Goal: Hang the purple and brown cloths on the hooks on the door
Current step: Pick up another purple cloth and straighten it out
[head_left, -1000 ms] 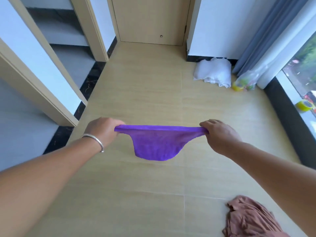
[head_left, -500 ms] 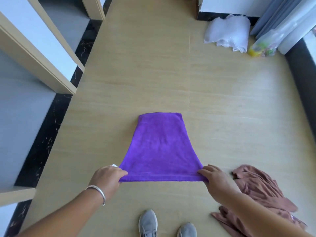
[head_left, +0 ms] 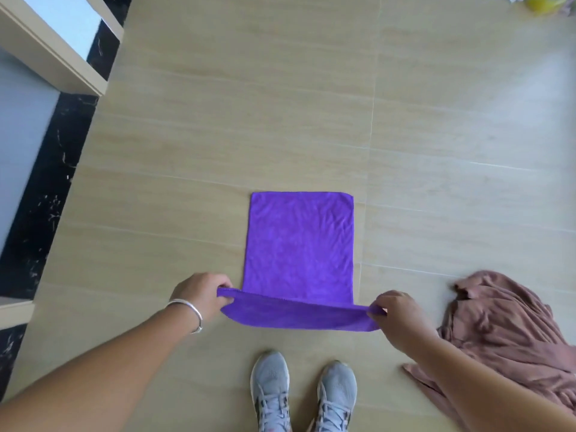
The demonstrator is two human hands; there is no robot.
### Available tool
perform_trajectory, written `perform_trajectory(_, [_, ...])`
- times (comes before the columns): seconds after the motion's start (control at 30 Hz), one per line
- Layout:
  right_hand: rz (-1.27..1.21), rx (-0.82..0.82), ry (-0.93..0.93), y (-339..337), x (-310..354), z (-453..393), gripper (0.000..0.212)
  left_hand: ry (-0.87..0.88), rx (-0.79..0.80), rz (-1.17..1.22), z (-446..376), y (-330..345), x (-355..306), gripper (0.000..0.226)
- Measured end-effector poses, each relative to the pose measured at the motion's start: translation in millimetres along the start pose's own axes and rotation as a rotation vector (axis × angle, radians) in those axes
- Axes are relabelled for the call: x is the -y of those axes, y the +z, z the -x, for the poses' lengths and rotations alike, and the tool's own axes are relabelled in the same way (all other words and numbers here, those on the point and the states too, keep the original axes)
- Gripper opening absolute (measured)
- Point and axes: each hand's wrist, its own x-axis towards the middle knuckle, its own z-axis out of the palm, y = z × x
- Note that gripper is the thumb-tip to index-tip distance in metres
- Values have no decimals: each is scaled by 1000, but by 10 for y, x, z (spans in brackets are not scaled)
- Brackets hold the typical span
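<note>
Purple cloth (head_left: 299, 244) flat on floor (head_left: 218, 135), frame centre. Left hand (head_left: 202, 294) and right hand (head_left: 397, 319) each pinch a near corner, edge lifted. Brown cloth (head_left: 505, 332) crumpled lower right, beside the right hand.

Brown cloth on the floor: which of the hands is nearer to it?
Right. The right hand pinches the near corner of the purple cloth just beside the brown cloth. The left hand pinches the opposite corner, across the purple cloth's width.
</note>
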Motion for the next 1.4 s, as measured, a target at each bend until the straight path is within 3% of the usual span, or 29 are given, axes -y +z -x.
perform_trajectory(0.13, [-78, -69, 40, -55, -34, -936, 14, -8, -49, 176, -896, -5, 2, 19])
perform_trajectory(0.3, [-132, -176, 80, -130, -3, -2430, 34, 17, -155, 302, -2430, 96, 81, 27])
perform_trajectory(0.37, [-223, -241, 110, -50, -9, -3014, 26, -22, -232, 316, -2969, 217, 71, 58])
perform_trajectory(0.43, [-297, -345, 120, 124, -43, -3444, 45, 59, -417, 185, -3249, 439, 31, 69])
perform_trajectory(0.47, [-272, -422, 73, 266, -85, -3556, 49, 165, -516, 108, -3288, 619, -11, 66])
perform_trajectory(0.53, [-104, -588, -201, 646, -189, -3601, 45, 413, -623, -59, -3209, 1109, -41, 60])
perform_trajectory(0.6, [160, -636, -531, 1035, -368, -3484, 41, 556, -571, -233, -3038, 1580, -27, 63])
perform_trajectory(0.67, [358, -538, -683, 1303, -564, -3310, 44, 544, -435, -383, -2925, 1858, 17, 66])
perform_trajectory(0.83, [520, -282, -509, 1407, -599, -3019, 64, 401, -293, -475, -2876, 1796, -10, 75])
perform_trajectory(0.93, [557, -289, -476, 1216, -508, -3257, 67, 374, -290, -475, -3093, 1646, -51, 81])
perform_trajectory(1.07, [639, -390, -343, 849, -295, -3603, 65, 311, -379, -488, -3463, 1308, -195, 66])
perform_trajectory(1.17, [569, -362, -446, 933, -205, -3406, 69, 504, -462, -454, -3249, 1195, -286, 63])
perform_trajectory(1.27, [576, -308, -642, 1280, -323, -2955, 74, 707, -419, -528, -2824, 1500, -212, 71])
perform_trajectory(1.4, [710, -199, -741, 1522, -587, -2707, 80, 679, -259, -677, -2459, 1892, 78, 78])
